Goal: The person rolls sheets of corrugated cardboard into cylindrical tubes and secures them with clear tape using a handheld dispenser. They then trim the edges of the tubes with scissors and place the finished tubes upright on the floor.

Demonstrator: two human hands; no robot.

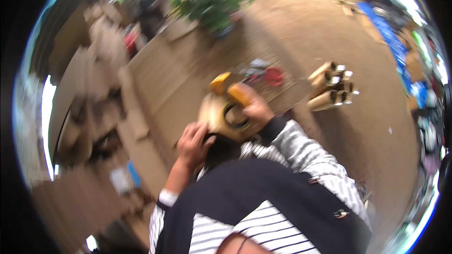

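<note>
Tan roll-like piece, blurred, between left grip and right grip. Right apparently closed on a yellow part; left at the near edge, hold impossible to tell. Seemingly mid-handling; next, probably steadying the piece.

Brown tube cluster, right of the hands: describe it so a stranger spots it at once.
Start at the green leafy plant near the top, then go down and right onto the brown floor. There, right of the right hand, is the brown tube cluster. Dark round openings toward its right side set it apart from the flat cardboard.
</note>
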